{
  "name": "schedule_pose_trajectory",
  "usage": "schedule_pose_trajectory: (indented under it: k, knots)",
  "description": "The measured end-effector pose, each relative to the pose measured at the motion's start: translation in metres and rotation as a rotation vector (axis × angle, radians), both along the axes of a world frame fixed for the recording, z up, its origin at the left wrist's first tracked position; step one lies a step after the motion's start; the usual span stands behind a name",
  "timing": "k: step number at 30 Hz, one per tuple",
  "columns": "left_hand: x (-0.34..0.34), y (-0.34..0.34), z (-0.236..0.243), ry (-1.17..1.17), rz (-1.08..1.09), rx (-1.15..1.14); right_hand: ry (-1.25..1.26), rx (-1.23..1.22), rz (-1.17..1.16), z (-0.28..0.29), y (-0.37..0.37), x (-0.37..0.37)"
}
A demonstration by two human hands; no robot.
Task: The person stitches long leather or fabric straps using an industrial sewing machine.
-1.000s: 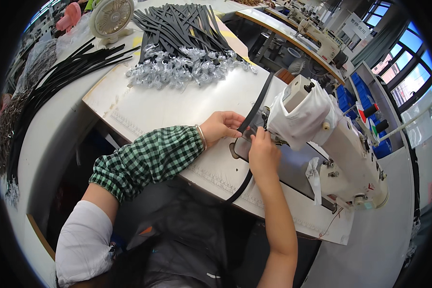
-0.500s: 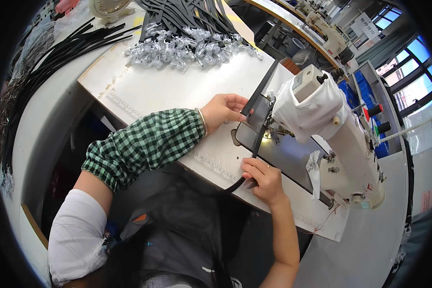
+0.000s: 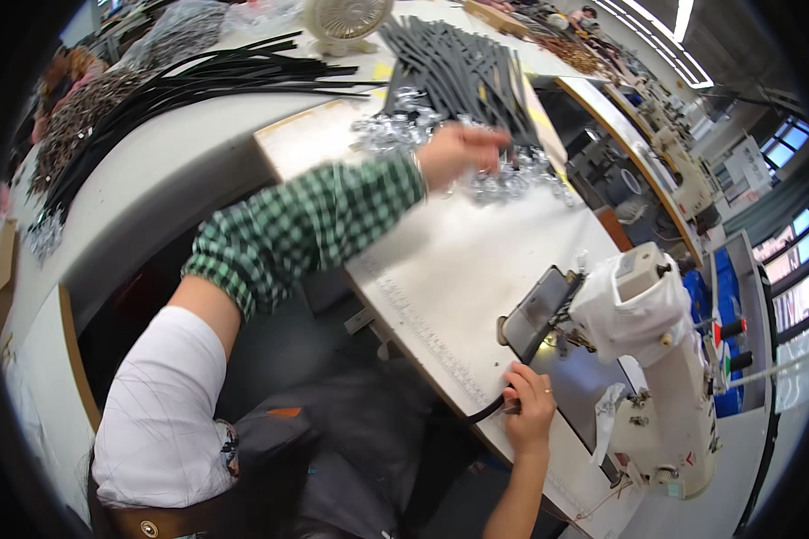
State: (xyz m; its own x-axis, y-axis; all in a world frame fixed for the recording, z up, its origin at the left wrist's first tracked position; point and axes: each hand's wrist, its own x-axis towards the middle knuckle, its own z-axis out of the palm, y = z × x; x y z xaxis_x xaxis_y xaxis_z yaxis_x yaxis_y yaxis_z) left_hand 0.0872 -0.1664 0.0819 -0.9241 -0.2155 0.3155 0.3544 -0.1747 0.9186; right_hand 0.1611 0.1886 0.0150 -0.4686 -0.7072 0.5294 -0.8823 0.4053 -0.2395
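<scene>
My left hand (image 3: 458,153), blurred by motion, is over the pile of black straps (image 3: 440,58) with crumpled clear plastic pieces (image 3: 503,189) at their ends; whether its fingers hold anything is unclear. My right hand (image 3: 530,404) grips a black strap (image 3: 484,411) near the front edge of the white sewing table (image 3: 440,260). That strap runs toward the needle area of the white sewing machine (image 3: 670,386), whose head is wrapped in white cloth (image 3: 616,314). A dark metal plate (image 3: 530,314) lies just beyond my right fingers.
Loose black straps (image 3: 198,85) and tangled brown pieces (image 3: 72,135) lie on the curved side table (image 3: 135,189). A fan (image 3: 346,22) stands behind. Blue bins (image 3: 728,305) and thread spools (image 3: 739,328) sit at the right. Other people (image 3: 76,67) are in the background.
My left hand has left the strap by the needle and moved up and away onto the pile. My right hand stays on the strap, lower than at first. The view has turned.
</scene>
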Motion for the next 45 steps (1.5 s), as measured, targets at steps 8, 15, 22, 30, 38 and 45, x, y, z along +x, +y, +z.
schedule_pose_trajectory:
  k: [8, 15, 22, 30, 38, 45]
  knots:
    - [0.103, -0.275, 0.117, 0.581, 0.279, 0.435, -0.03, 0.035, -0.02, 0.003, -0.003, -0.005]
    - [0.36, -0.405, 0.08, 0.951, 1.293, 0.665, -0.044, 0.023, 0.005, 0.002, -0.008, -0.001]
    - [0.374, -0.374, 0.016, 0.663, 1.385, 0.808, -0.035, 0.016, 0.01, 0.003, -0.008, 0.001]
    - [0.155, -0.143, 0.023, -0.101, 0.254, -0.427, -0.053, 0.036, -0.024, 0.003, -0.001, 0.001]
    - [0.068, 0.084, -0.037, 0.437, -0.389, -1.22, -0.02, -0.014, 0.008, 0.0, -0.008, -0.003]
    - [0.016, 0.156, -0.073, 0.628, -0.201, -1.482, 0.021, -0.04, -0.027, 0.004, 0.0, -0.004]
